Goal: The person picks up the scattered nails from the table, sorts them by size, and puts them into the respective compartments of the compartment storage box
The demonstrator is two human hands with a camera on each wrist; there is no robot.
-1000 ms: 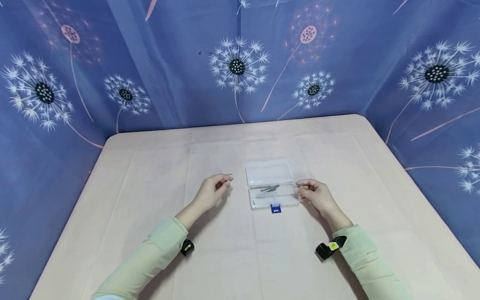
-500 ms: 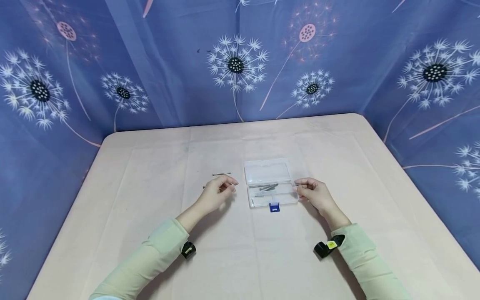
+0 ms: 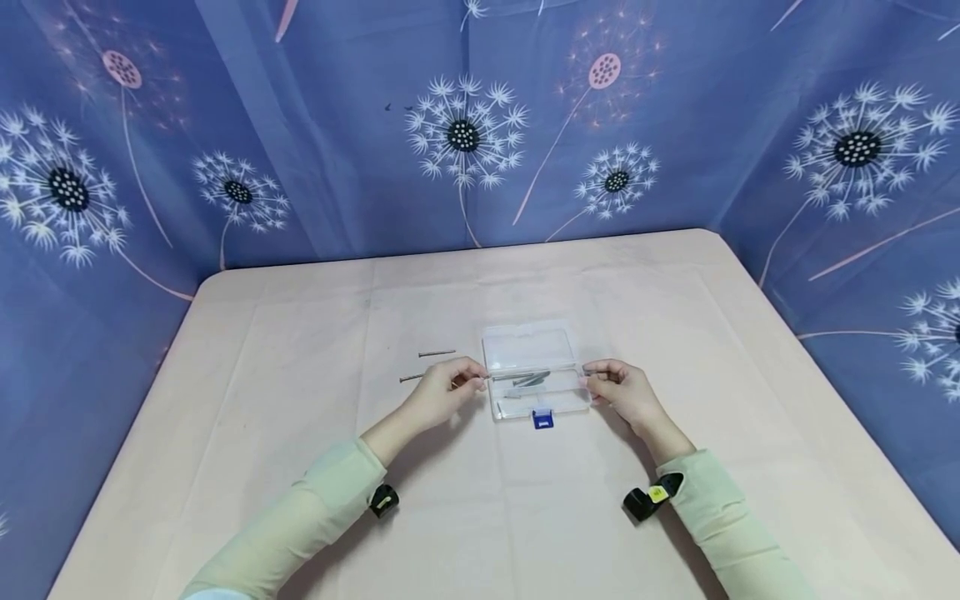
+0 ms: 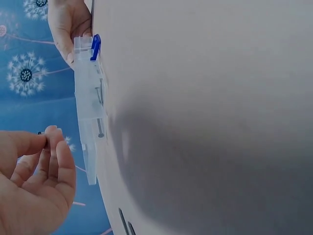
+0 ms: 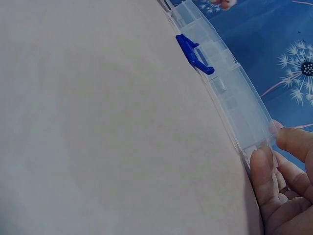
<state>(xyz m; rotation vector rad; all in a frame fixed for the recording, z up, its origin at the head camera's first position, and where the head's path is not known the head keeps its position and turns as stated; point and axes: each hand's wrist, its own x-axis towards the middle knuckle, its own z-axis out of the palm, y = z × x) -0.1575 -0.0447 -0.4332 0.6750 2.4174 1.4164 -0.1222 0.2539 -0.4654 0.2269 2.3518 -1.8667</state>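
Note:
A clear plastic storage box (image 3: 553, 402) lies with its lid raised at the back and a blue latch (image 3: 543, 419) at the front. Several nails (image 3: 531, 380) are inside it. My right hand (image 3: 626, 392) grips the box's right end between thumb and fingers, as the right wrist view also shows. At the box's left edge is my left hand (image 3: 444, 390), thumb and fingertips pinched on a small dark piece (image 4: 40, 133), seemingly a nail end; most of it is hidden by the fingers. Behind that hand, a nail (image 3: 437, 353) and a second nail (image 3: 409, 378) lie on the table.
A pale cloth covers the table (image 3: 300, 333). A blue curtain (image 3: 337, 125) with dandelion prints surrounds its back and sides. Black wrist cameras sit below both sleeves, the left camera (image 3: 384, 501) and the right camera (image 3: 643, 503).
My left hand has moved right, from beside the loose nails to the box's left edge, uncovering both nails on the table. The right hand keeps its grip on the box.

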